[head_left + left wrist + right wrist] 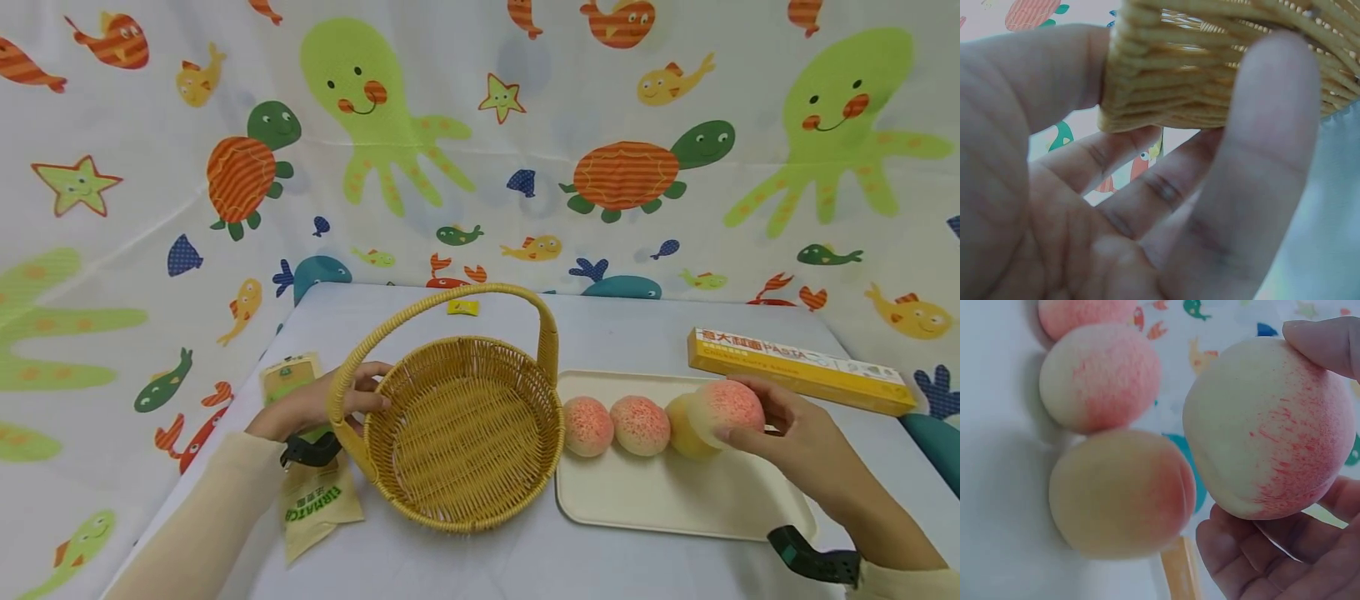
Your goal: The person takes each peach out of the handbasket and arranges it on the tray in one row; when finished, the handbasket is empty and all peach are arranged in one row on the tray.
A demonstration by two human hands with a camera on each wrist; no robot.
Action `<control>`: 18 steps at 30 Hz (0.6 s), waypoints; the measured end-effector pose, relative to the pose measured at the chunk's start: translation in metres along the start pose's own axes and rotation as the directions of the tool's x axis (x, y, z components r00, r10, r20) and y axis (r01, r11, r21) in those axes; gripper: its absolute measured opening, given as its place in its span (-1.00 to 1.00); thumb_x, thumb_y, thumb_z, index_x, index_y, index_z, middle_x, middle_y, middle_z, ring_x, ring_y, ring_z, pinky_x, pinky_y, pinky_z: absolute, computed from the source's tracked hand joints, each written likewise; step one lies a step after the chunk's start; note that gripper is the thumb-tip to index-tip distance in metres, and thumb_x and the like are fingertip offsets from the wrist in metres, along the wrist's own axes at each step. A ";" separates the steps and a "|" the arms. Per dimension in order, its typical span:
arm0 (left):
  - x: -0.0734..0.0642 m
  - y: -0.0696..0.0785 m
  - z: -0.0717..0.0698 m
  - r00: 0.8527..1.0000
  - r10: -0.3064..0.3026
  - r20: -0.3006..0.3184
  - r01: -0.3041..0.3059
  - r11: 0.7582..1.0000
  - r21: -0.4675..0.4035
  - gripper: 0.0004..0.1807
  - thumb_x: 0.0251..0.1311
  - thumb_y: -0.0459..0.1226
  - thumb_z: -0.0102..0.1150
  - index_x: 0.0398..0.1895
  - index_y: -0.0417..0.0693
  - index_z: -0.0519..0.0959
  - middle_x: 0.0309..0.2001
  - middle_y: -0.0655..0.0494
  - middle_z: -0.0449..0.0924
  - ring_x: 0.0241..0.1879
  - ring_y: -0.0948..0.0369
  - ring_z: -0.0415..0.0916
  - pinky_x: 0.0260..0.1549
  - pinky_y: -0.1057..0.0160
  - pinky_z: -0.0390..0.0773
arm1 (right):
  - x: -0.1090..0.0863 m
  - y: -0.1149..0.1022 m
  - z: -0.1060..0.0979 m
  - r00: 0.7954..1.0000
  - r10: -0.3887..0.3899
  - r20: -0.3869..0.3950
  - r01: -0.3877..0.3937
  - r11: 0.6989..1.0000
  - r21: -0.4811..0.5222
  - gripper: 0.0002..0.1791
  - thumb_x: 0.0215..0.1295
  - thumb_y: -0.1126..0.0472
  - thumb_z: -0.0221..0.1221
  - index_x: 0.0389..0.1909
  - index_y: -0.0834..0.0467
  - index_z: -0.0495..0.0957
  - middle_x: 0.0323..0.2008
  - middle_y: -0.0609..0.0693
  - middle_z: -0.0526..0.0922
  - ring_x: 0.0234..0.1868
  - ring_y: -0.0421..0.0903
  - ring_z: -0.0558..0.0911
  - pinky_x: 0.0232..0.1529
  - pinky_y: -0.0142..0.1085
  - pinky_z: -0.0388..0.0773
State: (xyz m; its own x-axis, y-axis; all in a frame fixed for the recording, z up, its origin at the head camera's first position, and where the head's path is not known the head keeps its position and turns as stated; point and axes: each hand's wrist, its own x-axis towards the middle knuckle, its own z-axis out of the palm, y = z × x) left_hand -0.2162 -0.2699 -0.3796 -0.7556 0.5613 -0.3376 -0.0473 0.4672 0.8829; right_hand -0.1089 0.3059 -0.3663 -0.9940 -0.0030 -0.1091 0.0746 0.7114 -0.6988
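A pink-and-cream peach (727, 412) is held in my right hand (802, 437) above the tray's right half; in the right wrist view the thumb lies on one side of the peach (1266, 431) and fingers on the other. Below it on the cream tray (675, 510) sits a yellower peach (682, 427), partly hidden in the head view. Two pink speckled peaches (588, 427) lie left of that one. My left hand (318, 406) grips the left rim of a woven basket (465, 442) with a tall handle; no contents show inside.
A long yellow pasta box (802, 371) lies behind the tray's right end. Under my left forearm is a flat paper bag (318, 504) with green print. A small yellow packet (462, 307) lies behind the basket. A sea-animal curtain (480, 208) stands behind the table.
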 end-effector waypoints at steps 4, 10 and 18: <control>0.001 -0.002 -0.001 1.000 0.013 0.009 -0.013 1.000 -0.012 -0.34 0.42 -0.29 0.20 0.52 -0.26 0.27 0.18 -0.35 0.60 0.08 -0.03 0.64 -0.22 0.02 0.77 | 0.000 0.011 -0.007 0.998 0.054 -0.022 -0.054 0.999 0.007 -0.08 0.45 -0.09 0.29 0.59 0.31 0.11 0.37 0.44 0.37 0.15 0.20 0.45 -0.25 -0.51 0.54; 0.001 -0.002 -0.001 1.000 0.014 0.010 -0.014 1.000 -0.008 -0.32 0.41 -0.28 0.20 0.53 -0.24 0.26 0.18 -0.34 0.60 0.08 -0.03 0.64 -0.21 0.03 0.77 | 0.002 0.026 -0.014 0.994 0.087 -0.072 -0.087 0.996 0.002 -0.03 0.48 -0.10 0.25 0.59 0.39 0.04 0.36 0.50 0.34 0.13 0.21 0.40 -0.30 -0.59 0.45; 0.001 -0.003 0.000 1.000 0.016 0.007 -0.016 1.000 0.001 -0.33 0.41 -0.29 0.19 0.53 -0.26 0.26 0.15 -0.33 0.62 0.08 -0.03 0.63 -0.24 0.03 0.77 | 0.004 0.045 -0.019 0.989 0.120 -0.084 -0.117 0.992 0.040 -0.03 0.50 -0.10 0.24 0.59 0.41 0.01 0.35 0.51 0.33 -0.09 -0.27 0.42 -0.29 -0.66 0.45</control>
State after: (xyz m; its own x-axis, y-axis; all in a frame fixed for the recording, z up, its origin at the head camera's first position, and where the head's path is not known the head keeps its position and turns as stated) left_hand -0.2169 -0.2708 -0.3822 -0.7514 0.5737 -0.3261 -0.0345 0.4594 0.8876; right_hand -0.1109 0.3510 -0.3849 -0.9810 0.1417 -0.1327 0.1939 0.6781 -0.7089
